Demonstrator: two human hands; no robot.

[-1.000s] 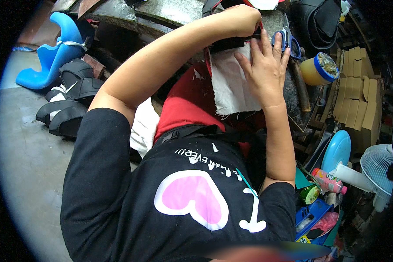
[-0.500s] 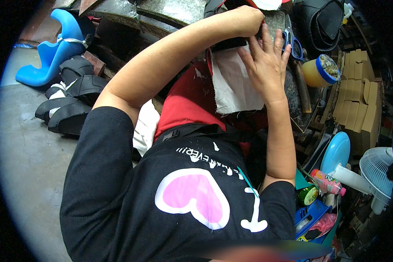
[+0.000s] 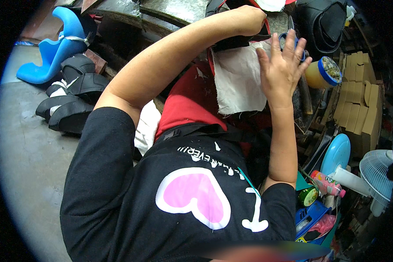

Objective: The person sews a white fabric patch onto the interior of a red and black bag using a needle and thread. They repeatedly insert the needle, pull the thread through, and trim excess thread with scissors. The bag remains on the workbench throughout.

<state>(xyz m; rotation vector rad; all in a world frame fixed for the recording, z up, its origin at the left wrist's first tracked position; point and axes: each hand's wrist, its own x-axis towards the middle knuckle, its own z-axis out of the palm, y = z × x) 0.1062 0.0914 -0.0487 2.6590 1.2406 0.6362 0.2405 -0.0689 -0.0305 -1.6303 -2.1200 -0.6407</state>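
Note:
My left hand [image 3: 251,20] is bent over at the wrist and closed on a black, red-edged piece of material [image 3: 236,42]; its fingertips are out of sight. A frayed white cloth [image 3: 238,83] hangs below that piece, over my red-clad lap [image 3: 190,98]. Just right of the cloth, my right hand [image 3: 279,72] is open, fingers spread, holding nothing. Behind its fingers are the blue handles of scissors [image 3: 302,49], partly covered.
A yellowish jar with a blue rim [image 3: 321,73] stands right of my right hand, near a wooden stick [image 3: 306,98]. Black shaped pieces [image 3: 321,24] are stacked at the far right. Brown boxes [image 3: 358,96] and a fan [image 3: 375,174] are along the right; a blue form [image 3: 56,48] is at left.
My right hand has moved right, away from the red-edged piece and toward the scissors, with its fingers still spread. My left hand has stayed nearly in place.

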